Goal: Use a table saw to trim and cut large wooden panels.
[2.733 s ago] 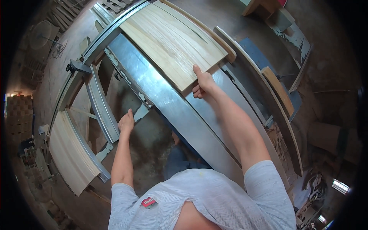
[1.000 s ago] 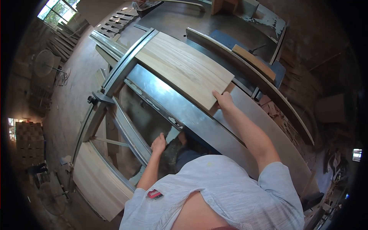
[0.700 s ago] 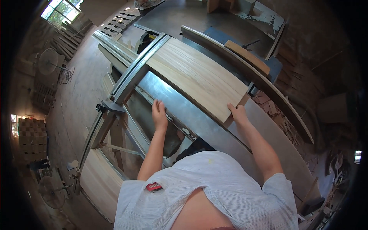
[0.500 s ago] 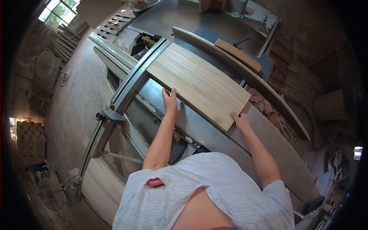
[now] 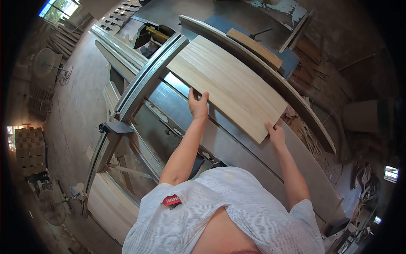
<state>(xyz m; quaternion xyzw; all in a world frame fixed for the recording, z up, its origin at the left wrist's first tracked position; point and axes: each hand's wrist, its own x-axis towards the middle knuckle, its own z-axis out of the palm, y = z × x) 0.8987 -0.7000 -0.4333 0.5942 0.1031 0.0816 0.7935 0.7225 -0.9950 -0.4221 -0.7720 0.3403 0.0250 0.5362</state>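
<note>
A wide, pale wooden board [image 5: 232, 84] lies at a slant over the metal saw table [image 5: 249, 158]. My left hand [image 5: 198, 105] is at its near long edge, thumb up against the edge and the other fingers partly hidden at the board's side. At the near right corner, my right hand [image 5: 277, 136] grips the board, thumb on top and fingers out of sight beneath. The board's far left end is close to a metal crosscut fence [image 5: 152, 76], with a small gap between them.
Beyond the board runs a long rip fence [image 5: 258, 67], with a wooden block [image 5: 254, 48] behind it. Wood offcuts [image 5: 311, 137] lie at the right. More boards [image 5: 112, 207] are stacked at lower left. A sliding carriage rail [image 5: 122, 51] extends to the far left.
The board has moved right, away from the crosscut fence, leaving a gap at its left end. Both my hands have moved right with it.
</note>
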